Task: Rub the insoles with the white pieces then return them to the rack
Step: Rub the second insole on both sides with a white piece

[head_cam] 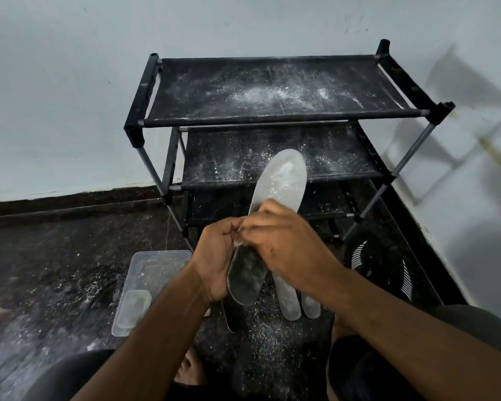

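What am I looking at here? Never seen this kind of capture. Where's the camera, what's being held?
No machine here: one wide-angle camera on a person's head looks down at their two bare hands. The left hand grips a grey insole from the side; the right hand lies curled over its middle, and whether it holds a white piece cannot be seen. Behind stands a black rack, its shelves dusted with white powder. On the dark floor lie two more insoles, a clear plastic container and a black slipper.
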Demonstrator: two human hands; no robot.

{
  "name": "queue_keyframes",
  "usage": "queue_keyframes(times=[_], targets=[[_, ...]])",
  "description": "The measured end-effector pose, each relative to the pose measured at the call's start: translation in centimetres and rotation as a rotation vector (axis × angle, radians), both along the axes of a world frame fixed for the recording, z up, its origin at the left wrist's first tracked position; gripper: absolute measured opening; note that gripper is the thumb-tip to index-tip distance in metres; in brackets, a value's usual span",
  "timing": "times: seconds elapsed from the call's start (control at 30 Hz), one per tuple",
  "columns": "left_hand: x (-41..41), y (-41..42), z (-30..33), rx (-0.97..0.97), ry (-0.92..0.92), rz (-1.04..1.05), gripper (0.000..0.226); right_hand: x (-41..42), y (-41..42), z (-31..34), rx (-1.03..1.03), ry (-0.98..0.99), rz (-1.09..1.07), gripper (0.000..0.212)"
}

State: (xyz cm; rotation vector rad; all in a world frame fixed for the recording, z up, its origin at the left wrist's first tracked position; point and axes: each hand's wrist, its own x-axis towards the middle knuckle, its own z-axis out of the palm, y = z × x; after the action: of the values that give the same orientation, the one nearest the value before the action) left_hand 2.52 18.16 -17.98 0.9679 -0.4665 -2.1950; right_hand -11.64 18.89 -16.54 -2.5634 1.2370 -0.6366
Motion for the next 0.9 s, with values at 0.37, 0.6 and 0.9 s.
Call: queue_keyframes(times=[0.37, 0.6, 0.9], targets=[[0.2, 0.0, 0.1, 0.023, 0.000, -0.006, 0.043, 0.1, 0.7, 0.1, 0.124, -0.096, 0.071, 0.015], [0.0, -0.1, 0.5, 0.042, 0.055, -0.006, 0.044, 0.2, 0.5, 0.3, 0.066, -0.040, 0.028, 0.015], [0.1, -0.4, 0.6, 0.057, 0.065, -0.007, 0.033, -0.1, 0.4, 0.4, 0.159, -0.155, -0.017, 0.012]])
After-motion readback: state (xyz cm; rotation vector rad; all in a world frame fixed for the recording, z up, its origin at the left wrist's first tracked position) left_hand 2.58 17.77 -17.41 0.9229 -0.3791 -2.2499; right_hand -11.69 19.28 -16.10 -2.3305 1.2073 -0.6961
